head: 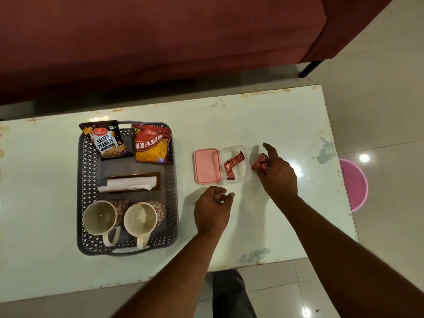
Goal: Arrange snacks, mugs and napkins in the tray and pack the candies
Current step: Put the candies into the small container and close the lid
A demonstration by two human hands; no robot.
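Observation:
A dark perforated tray [82, 180] on the table holds a salted peanuts packet [106, 141], an aloo bhujia packet [152, 144], folded white napkins [129, 183] on a brown holder and two patterned mugs [101, 216] [142, 220] lying on their sides. Right of the tray sits a pink lid [207, 165] beside a clear plastic box [245, 177] with red wrapped candies [233, 165] inside. My right hand [277, 175] is just right of the box, fingers closed on more red candies [260, 163]. My left hand [214, 211] hovers below the lid, loosely curled, holding nothing.
The pale table [263, 120] has chipped edges. A maroon sofa [160, 42] stands behind it. On the tiled floor to the right lies a pink round object [354, 187]. My leg [229, 294] shows under the table's near edge.

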